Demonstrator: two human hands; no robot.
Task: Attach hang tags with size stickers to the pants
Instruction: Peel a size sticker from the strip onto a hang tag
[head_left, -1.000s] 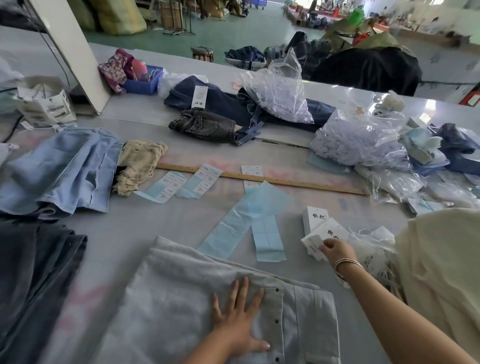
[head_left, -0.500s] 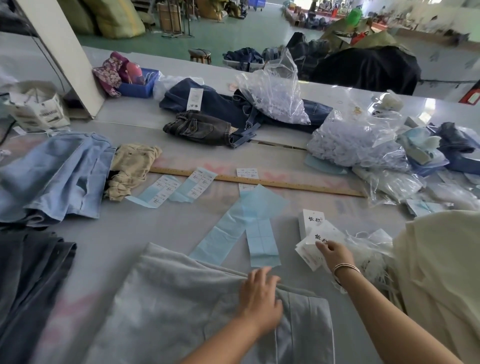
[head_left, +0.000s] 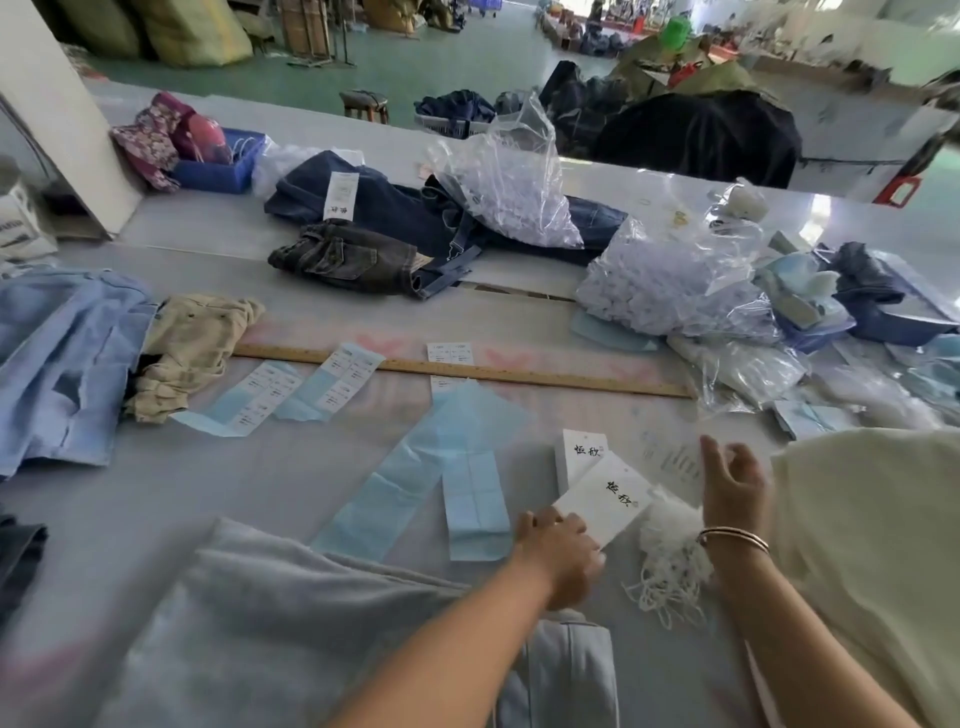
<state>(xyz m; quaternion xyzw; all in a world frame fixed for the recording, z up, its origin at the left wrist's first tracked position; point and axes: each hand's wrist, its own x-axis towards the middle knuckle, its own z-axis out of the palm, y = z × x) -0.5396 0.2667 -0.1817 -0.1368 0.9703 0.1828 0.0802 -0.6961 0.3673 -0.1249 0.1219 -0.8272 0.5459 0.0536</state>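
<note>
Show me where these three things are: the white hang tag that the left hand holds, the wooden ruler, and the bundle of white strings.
white hang tag (head_left: 605, 501), head view, on its printed face.
wooden ruler (head_left: 519, 375), head view, on its middle stretch.
bundle of white strings (head_left: 670, 551), head view, on the thick tangle.

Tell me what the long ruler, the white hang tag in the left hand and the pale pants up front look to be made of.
Ruler: likely wood, tan and matte, with fine tick marks.
Hang tag: apparently stiff white card, flat and smooth, printed black; the left hand holds its corner.
Pants: soft woven cloth, maybe light denim, matte, with stitched seams.
</note>
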